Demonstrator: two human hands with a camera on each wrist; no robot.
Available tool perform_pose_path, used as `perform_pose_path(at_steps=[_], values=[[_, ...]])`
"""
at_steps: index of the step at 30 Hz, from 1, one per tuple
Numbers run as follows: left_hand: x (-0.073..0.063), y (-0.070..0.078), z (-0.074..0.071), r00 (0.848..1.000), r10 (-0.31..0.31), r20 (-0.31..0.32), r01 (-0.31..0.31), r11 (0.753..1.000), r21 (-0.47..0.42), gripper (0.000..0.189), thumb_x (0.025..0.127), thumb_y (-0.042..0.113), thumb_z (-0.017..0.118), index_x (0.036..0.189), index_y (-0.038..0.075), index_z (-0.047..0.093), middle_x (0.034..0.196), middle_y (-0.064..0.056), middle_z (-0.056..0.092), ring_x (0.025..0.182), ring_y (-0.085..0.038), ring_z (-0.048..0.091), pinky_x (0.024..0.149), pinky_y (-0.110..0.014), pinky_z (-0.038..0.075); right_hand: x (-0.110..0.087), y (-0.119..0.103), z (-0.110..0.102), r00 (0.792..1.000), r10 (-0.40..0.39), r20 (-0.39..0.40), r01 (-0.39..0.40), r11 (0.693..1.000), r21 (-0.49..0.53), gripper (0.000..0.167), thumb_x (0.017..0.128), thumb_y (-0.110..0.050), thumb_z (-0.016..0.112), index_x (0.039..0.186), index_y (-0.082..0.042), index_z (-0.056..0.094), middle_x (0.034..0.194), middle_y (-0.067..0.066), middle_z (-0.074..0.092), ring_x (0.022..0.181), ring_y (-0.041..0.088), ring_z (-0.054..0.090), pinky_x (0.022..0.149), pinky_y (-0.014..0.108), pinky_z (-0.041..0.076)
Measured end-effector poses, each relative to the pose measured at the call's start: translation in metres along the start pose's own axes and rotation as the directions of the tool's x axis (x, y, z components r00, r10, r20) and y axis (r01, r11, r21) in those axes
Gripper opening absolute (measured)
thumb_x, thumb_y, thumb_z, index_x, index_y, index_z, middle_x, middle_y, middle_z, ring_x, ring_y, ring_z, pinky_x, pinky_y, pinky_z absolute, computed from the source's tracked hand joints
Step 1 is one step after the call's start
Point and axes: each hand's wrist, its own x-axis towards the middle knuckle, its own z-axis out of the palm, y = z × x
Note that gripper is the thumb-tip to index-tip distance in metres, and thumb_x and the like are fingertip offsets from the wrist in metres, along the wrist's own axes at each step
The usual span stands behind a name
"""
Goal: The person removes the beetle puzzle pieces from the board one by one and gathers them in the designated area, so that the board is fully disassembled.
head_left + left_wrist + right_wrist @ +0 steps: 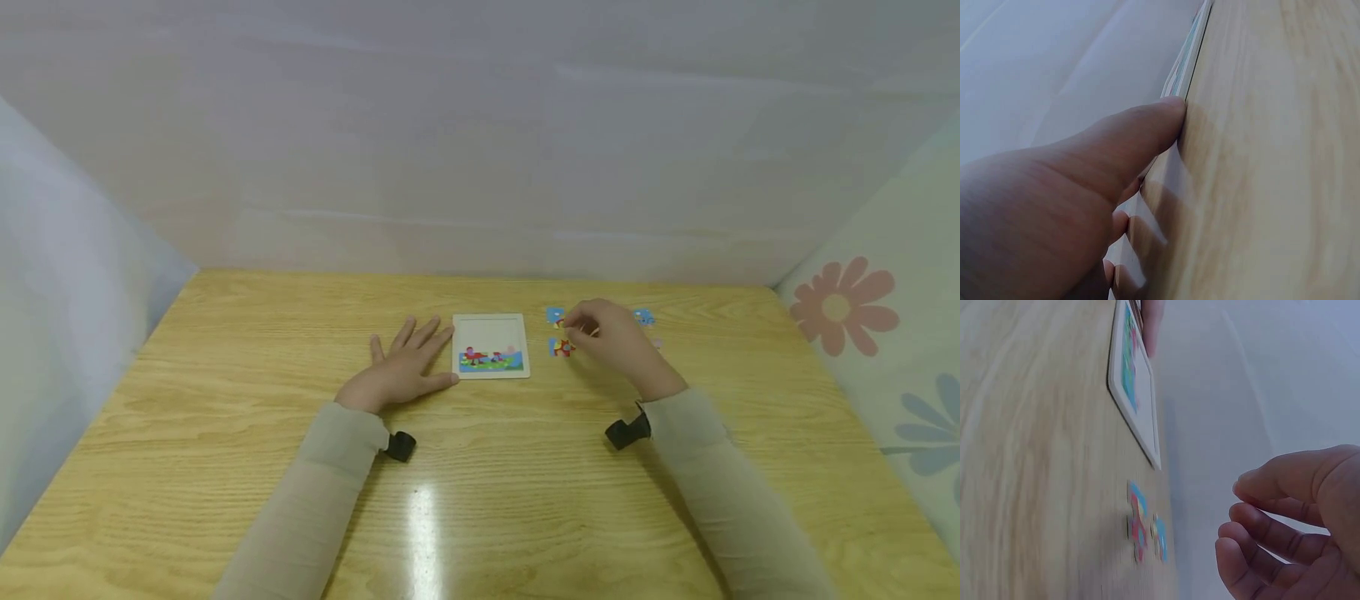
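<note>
A small puzzle tray with a pale rim lies on the table; assembled pieces with red figures fill its lower part, while its upper part shows bare board. My left hand rests spread beside it, thumb and a fingertip touching its left edge. Over the loose pieces to the right hovers my right hand, fingers bent and nothing seen between them. Nearest to it are a red-and-blue puzzle piece and a blue-edged piece. The right wrist view shows a gap between this hand and those pieces.
Another blue puzzle piece lies beyond the right hand, and a pinkish bit shows beside it, mostly hidden. The wooden table ends at a pale cloth backdrop. Both wrists wear a black camera.
</note>
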Motion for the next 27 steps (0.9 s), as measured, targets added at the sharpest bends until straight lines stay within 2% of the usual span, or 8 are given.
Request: perform_pose_path(at_steps=[6, 10, 20, 27], values=[[0.0, -0.002, 0.0, 1.0, 0.001, -0.002, -0.001, 1.0, -0.009, 0.083, 0.1, 0.057, 0.055, 0.165, 0.026, 0.013, 0.171, -0.003, -0.001, 0.154, -0.034, -0.017, 0.106, -0.075, -0.02, 0.012, -0.022, 0.018, 0.996, -0.083, 0.034, 0.083, 0.997, 0.001, 0.013, 0.098, -0.009, 0.066, 0.107, -0.001, 0.071, 0.105, 0.009, 0.066, 0.09, 0.023, 0.063, 0.077, 0.038, 0.055], [0.0, -0.002, 0.0, 1.0, -0.001, -0.002, 0.001, 1.0, 0.003, 0.084, 0.1, 0.058, 0.054, 0.165, 0.026, 0.012, 0.171, -0.003, -0.002, 0.154, -0.034, -0.017, 0.106, -0.075, -0.02, 0.018, -0.032, 0.03, 0.993, -0.106, 0.05, 0.105, 0.994, 0.011, 0.012, 0.097, -0.009, 0.068, 0.106, -0.002, 0.072, 0.103, 0.008, 0.066, 0.089, 0.022, 0.062, 0.078, 0.037, 0.055], [0.001, 0.0, 0.001, 1.0, -0.017, -0.002, 0.017, 1.0, 0.006, 0.084, 0.099, 0.059, 0.055, 0.165, 0.026, 0.014, 0.171, -0.003, 0.0, 0.154, -0.035, -0.015, 0.106, -0.077, -0.017, 0.03, -0.05, 0.055, 0.984, -0.068, 0.164, 0.057, 0.996, 0.074, 0.017, 0.095, -0.009, 0.07, 0.111, -0.002, 0.072, 0.102, 0.007, 0.067, 0.091, 0.02, 0.062, 0.078, 0.034, 0.054], [0.002, -0.001, 0.001, 1.0, -0.009, -0.001, 0.009, 1.0, 0.011, 0.084, 0.099, 0.059, 0.054, 0.165, 0.026, 0.013, 0.171, -0.004, -0.001, 0.154, -0.036, -0.015, 0.106, -0.077, -0.017, 0.037, -0.058, 0.068, 0.98, -0.058, 0.189, 0.046, 0.997, 0.068, 0.018, 0.092, -0.005, 0.073, 0.11, -0.003, 0.073, 0.1, 0.007, 0.066, 0.087, 0.018, 0.062, 0.079, 0.032, 0.053]])
